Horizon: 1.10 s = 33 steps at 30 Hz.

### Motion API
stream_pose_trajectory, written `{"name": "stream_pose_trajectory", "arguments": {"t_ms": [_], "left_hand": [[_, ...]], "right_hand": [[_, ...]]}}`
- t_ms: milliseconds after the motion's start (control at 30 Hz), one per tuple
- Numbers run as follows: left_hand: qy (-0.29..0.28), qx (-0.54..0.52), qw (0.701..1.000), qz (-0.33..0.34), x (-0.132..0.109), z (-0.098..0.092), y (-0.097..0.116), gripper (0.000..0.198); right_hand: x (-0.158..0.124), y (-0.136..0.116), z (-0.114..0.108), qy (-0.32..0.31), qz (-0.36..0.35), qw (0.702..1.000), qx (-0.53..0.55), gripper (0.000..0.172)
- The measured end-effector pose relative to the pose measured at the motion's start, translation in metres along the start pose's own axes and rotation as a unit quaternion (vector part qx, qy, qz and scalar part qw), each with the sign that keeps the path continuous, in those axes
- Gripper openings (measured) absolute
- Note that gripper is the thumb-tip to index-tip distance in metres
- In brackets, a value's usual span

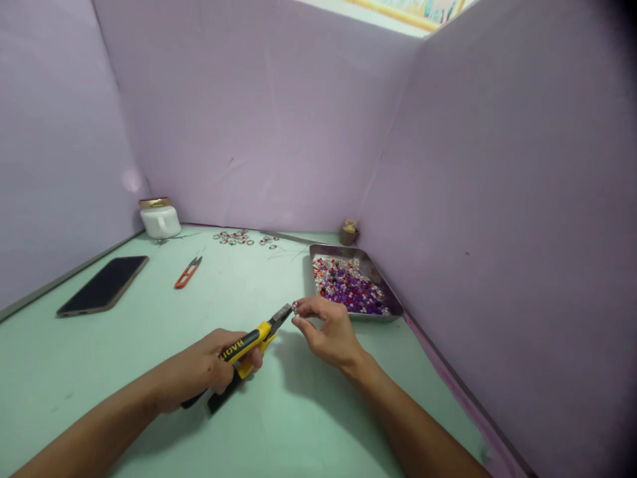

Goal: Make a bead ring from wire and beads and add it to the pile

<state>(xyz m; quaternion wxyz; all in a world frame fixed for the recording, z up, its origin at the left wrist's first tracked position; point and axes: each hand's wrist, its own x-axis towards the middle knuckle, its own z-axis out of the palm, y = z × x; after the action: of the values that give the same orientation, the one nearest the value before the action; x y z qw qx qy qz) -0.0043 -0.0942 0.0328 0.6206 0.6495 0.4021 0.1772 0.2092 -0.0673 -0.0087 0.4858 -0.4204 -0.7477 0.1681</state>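
My left hand (219, 362) is closed around the handles of yellow-and-black pliers (256, 335), whose jaws point up and to the right. Right at the jaw tips is a small beaded ring (295, 307), pinched between the thumb and fingertips of my right hand (328, 328). The ring is too small to make out fully, and whether the jaws grip it I cannot tell. Just behind my right hand stands a metal tray (393, 302) of loose purple, red and white beads (348, 285).
Several beaded rings (233, 238) lie at the back of the green table (164, 345). Red thread snips (188, 272) and a dark phone (104, 285) are on the left. A white jar (160, 220) and a small brown pot (349, 234) stand near the pale purple walls.
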Motion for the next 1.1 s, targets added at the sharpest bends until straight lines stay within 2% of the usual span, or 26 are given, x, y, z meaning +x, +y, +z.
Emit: {"name": "stream_pose_trajectory", "arguments": {"t_ms": [267, 367, 500, 567, 767, 933, 1000, 1067, 1100], "left_hand": [[-0.007, 0.016, 1.0, -0.008, 0.0, 0.0, 0.001, 0.032], [-0.011, -0.002, 1.0, -0.002, 0.002, -0.001, -0.004, 0.032], [-0.022, -0.053, 0.998, 0.011, 0.006, 0.001, -0.01, 0.034], [-0.022, -0.075, 0.997, 0.017, 0.008, 0.005, -0.012, 0.033], [0.001, -0.11, 0.994, -0.005, 0.012, 0.013, -0.019, 0.032], [-0.016, -0.17, 0.985, 0.015, 0.007, 0.005, -0.013, 0.038], [0.018, -0.114, 0.993, 0.028, 0.003, -0.004, -0.009, 0.036], [0.097, 0.006, 0.995, 0.018, 0.002, -0.015, -0.007, 0.03], [0.147, 0.084, 0.986, -0.001, 0.002, -0.021, -0.008, 0.027]], "right_hand": [[-0.002, 0.0, 0.002, -0.008, 0.02, 1.0, 0.005, 0.003], [-0.002, 0.001, 0.005, -0.007, 0.07, 0.995, 0.068, 0.003], [0.001, -0.003, 0.009, 0.0, 0.179, 0.957, 0.227, 0.009], [0.003, -0.006, 0.008, -0.005, 0.212, 0.937, 0.276, 0.012], [0.002, -0.002, 0.009, -0.021, 0.252, 0.905, 0.343, 0.016], [0.004, 0.003, 0.009, -0.011, 0.27, 0.849, 0.454, 0.019], [0.005, 0.002, 0.008, -0.008, 0.285, 0.833, 0.474, 0.021], [0.005, 0.001, 0.008, -0.014, 0.298, 0.824, 0.482, 0.022], [0.005, 0.001, 0.008, -0.02, 0.304, 0.822, 0.482, 0.023]]}}
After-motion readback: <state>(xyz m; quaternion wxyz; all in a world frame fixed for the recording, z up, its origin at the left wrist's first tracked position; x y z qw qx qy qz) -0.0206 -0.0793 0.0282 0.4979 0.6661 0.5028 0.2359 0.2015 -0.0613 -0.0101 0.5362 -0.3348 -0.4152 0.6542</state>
